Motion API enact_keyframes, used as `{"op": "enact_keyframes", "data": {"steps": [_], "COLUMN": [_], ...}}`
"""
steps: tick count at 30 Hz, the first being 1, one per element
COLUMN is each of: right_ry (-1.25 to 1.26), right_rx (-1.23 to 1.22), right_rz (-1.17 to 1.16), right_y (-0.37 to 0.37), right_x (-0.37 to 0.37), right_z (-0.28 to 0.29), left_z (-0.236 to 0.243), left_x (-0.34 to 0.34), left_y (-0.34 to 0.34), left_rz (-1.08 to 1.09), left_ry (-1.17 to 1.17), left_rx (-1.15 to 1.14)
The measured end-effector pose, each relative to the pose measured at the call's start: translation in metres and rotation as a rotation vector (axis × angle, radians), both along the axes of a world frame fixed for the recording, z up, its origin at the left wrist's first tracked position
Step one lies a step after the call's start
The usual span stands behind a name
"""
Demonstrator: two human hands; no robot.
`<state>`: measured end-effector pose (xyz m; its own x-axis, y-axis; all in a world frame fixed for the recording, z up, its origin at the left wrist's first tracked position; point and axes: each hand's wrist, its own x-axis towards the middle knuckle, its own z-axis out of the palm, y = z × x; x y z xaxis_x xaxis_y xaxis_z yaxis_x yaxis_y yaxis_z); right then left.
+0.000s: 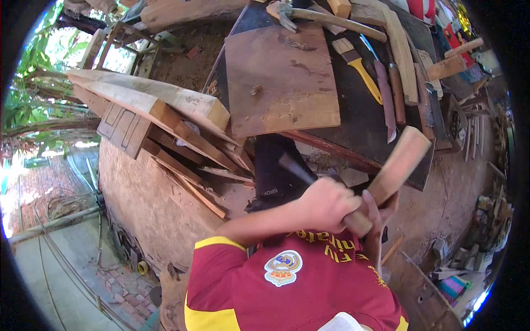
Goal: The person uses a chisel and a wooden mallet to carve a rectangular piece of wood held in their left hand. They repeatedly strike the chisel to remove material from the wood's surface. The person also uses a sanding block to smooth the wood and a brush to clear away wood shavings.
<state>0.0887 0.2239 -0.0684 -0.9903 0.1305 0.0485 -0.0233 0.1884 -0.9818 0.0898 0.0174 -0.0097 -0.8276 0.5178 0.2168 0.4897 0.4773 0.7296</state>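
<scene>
My left hand (328, 204) is closed round the wooden handle (358, 223) of a tool, whose dark metal end (295, 168) points up and left and is blurred. Just right of it, my right hand (381, 212) grips a short pale wooden piece (402, 160) that slants up and right. Both hands are low in front of my torso, close together, below the dark workbench (359, 143). On the bench lie a square wooden board (279, 83), a hammer (331, 19), a brush with a yellow handle (365, 74) and several slim hand tools (386, 99).
Long timber planks (149, 102) lean at the bench's left, with a small panel (124, 127) among them. Other wood pieces (450, 69) and assorted items crowd the right side. Below are an earthen floor (143, 193) and, at far left, brick paving (127, 298) with lengths of cord or pipe.
</scene>
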Motion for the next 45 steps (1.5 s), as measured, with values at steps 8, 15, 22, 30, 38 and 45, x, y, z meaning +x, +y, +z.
{"op": "enact_keyframes", "data": {"steps": [8,15,22,30,38,45], "right_ry": [0.036,0.094,0.099,0.191,0.160,0.156], "right_rx": [0.402,0.564,0.556,0.547,0.426,0.360], "right_rz": [0.048,0.188,0.194,0.209,0.264,0.458], "right_y": [-0.027,-0.023,-0.021,-0.015,-0.012,0.011], "right_x": [-0.023,-0.025,-0.024,-0.017,-0.012,-0.018], "right_z": [0.020,0.036,0.028,0.013,0.006,-0.003], "left_z": [-0.050,-0.070,-0.026,0.041,0.017,0.002], "left_x": [0.058,0.068,0.063,0.034,-0.031,-0.055], "left_y": [-0.018,-0.017,-0.015,-0.050,-0.046,-0.002], "left_rz": [0.217,0.309,0.301,0.743,0.725,0.786], "left_ry": [-0.445,-0.418,-0.552,0.028,-0.047,0.052], "left_rx": [-0.466,-0.670,-0.543,-0.464,-0.900,-0.837]}}
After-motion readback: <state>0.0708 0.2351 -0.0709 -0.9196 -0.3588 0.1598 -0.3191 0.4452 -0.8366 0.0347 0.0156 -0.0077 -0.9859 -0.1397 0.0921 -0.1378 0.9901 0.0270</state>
